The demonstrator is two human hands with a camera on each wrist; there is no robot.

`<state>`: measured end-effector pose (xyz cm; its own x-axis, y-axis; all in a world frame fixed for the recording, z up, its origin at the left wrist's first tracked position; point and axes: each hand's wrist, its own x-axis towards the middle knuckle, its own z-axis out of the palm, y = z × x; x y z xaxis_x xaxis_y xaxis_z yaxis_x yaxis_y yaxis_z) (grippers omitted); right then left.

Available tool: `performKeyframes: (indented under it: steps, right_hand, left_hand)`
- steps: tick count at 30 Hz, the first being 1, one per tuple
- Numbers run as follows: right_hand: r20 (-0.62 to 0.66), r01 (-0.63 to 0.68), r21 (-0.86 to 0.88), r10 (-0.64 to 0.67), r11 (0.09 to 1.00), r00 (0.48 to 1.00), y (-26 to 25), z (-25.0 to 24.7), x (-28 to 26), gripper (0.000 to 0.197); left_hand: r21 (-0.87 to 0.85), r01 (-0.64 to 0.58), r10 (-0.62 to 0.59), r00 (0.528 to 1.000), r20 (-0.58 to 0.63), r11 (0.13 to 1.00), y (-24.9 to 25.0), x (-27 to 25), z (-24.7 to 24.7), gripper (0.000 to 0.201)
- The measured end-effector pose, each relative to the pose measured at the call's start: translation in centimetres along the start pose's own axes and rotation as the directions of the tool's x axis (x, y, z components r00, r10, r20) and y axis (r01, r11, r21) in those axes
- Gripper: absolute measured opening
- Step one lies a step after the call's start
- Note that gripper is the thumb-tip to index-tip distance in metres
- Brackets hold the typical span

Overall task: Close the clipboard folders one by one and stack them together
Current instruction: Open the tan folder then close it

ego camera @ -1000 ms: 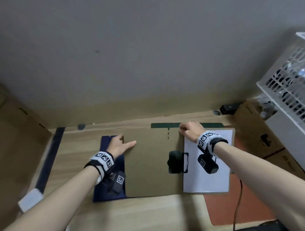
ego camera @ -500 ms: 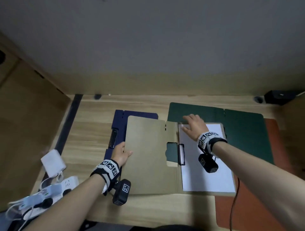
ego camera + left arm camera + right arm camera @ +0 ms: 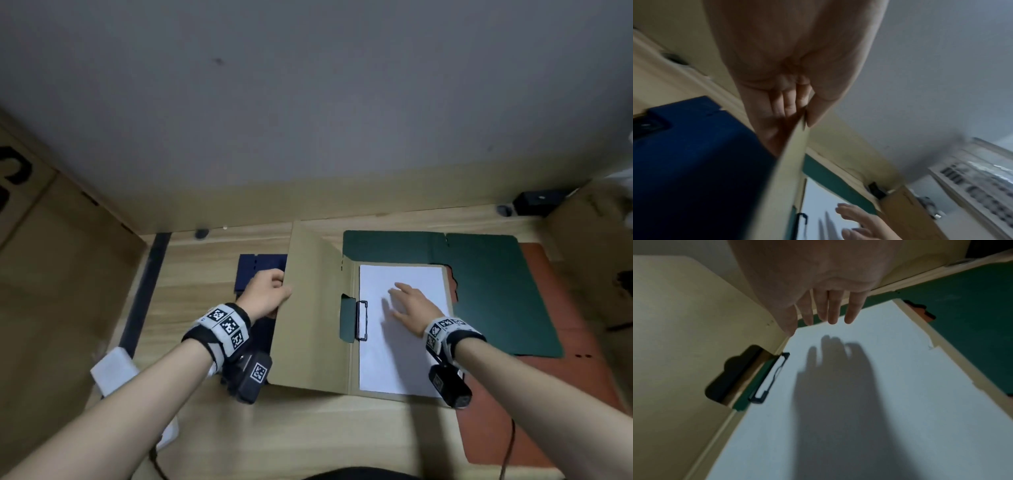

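Observation:
A tan clipboard folder (image 3: pixel 310 329) lies open in the middle of the desk, a white sheet (image 3: pixel 400 349) held by its black clip (image 3: pixel 361 320). My left hand (image 3: pixel 270 294) pinches the outer edge of the tan cover (image 3: pixel 793 146), which is lifted and tilted up. My right hand (image 3: pixel 412 306) hovers just above the sheet with straight fingers (image 3: pixel 832 309), casting a shadow and holding nothing. A dark blue folder (image 3: pixel 262 265) lies under my left hand. A dark green folder (image 3: pixel 493 291) lies open behind the tan one, and a red-brown folder (image 3: pixel 548 404) lies beneath at the right.
Cardboard boxes (image 3: pixel 51 274) wall in the desk on the left and right. A white power adapter (image 3: pixel 111 370) lies at the left edge. A small black device (image 3: pixel 537 202) sits at the back right. A black cable (image 3: pixel 507 448) runs off the front right.
My left hand has taken the tan cover's left edge and lifted it off the desk toward the right. My right hand drew back from the sheet's top edge and rose off it.

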<state>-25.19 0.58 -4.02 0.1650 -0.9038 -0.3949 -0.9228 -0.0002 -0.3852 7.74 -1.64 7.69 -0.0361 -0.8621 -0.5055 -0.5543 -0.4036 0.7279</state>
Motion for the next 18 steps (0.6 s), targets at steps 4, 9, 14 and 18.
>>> performKeyframes:
  steps: [4,9,14,18]
  right_hand:
    - [-0.113,-0.015,0.132,0.03,0.991,0.993,-0.8,-2.1,-2.7,0.046]
    - [-0.206,-0.058,0.427,0.16,0.902,0.965,-1.6,-4.2,-7.3,0.037]
    - [-0.13,-0.115,0.769,0.331,0.629,0.935,-0.6,-4.4,-9.9,0.046]
    - [-0.131,-0.169,0.727,0.375,0.666,0.918,1.8,-4.0,-9.7,0.057]
  left_hand:
    - [-0.01,-0.13,0.13,0.98,0.148,0.991,3.7,-1.8,2.3,0.017]
    - [-0.079,-0.226,0.239,0.935,0.262,0.971,5.6,-2.1,7.6,0.016]
    - [0.039,-0.251,0.221,0.908,0.357,0.967,4.0,-1.4,12.6,0.019]
    - [0.129,-0.193,0.134,0.921,0.367,0.973,1.8,0.1,15.0,0.02]
